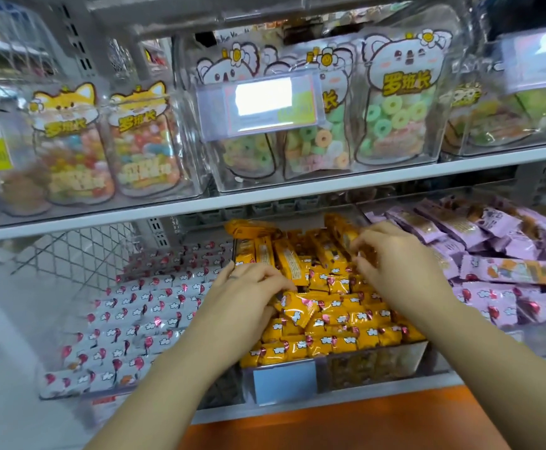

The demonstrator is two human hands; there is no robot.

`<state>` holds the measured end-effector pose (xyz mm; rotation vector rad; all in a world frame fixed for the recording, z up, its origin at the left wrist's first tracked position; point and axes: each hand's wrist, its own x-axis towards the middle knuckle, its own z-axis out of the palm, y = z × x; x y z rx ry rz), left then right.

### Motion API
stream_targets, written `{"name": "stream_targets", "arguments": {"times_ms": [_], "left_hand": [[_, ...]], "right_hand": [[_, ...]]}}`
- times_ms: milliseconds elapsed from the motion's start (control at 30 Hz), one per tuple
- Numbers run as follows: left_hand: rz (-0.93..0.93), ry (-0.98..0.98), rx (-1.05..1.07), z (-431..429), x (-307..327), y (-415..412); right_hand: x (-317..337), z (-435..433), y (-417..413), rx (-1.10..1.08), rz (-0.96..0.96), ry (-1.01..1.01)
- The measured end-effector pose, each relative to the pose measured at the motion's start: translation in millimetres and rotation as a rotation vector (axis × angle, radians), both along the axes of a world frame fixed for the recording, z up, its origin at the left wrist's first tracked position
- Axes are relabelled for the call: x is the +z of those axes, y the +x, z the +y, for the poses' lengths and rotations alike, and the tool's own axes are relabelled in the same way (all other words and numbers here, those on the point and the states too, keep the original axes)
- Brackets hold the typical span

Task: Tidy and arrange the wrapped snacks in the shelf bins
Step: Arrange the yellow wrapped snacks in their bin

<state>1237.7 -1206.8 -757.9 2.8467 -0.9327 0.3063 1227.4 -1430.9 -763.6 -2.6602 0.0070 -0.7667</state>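
Reaching into the middle clear bin (378, 365) on the lower shelf (346, 399), both hands are among the yellow wrapped snacks (340, 319); the left hand (249, 287) pinches one yellow packet (297, 308) lying atop the pile near the bin's left side; the right hand (398, 254) curls its fingers round an upright yellow packet (343, 235) toward the back; white wrapped snacks (129, 319) fill the bin at left, pink wrapped snacks (508, 267) the bin at right; bags of ring gummies (395, 115) stand on the shelf above.
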Motion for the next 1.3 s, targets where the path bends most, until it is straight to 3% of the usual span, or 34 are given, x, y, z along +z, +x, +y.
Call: {"name": "stream_targets", "arguments": {"times_ms": [167, 300, 333, 467, 533, 700, 867, 1067, 1300], "left_hand": [[-0.040, -0.134, -0.075, -19, 6, -10], [0.038, -0.332, -0.064, -37, 12, -6], [0.073, -0.379, -0.056, -40, 12, -4], [0.181, -0.462, -0.051, -52, 15, 4], [0.213, -0.471, -0.055, -58, 16, 6], [0.216, -0.374, -0.057, -63, 14, 17], [0.130, 0.050, 0.083, -39, -2, 42], [0.027, 0.038, 0.125, -34, -8, 54], [-0.127, 0.129, 0.138, -40, -11, 53]], "right_hand": [[-5, -12, -17, -0.031, 0.099, -0.067], [-8, -19, -22, 0.018, 0.124, -0.167], [-8, -19, -23, 0.084, 0.106, -0.108], [5, -8, -32, 0.395, 0.163, 0.448], [7, -5, -29, 0.413, 0.103, 0.560], [11, -6, -26, 0.330, 0.021, 0.578], [10, -13, -28, 0.348, 0.087, 0.622], [7, -16, -26, 0.346, 0.145, 0.620], [11, -17, -23, 0.261, 0.003, 0.624]]}}
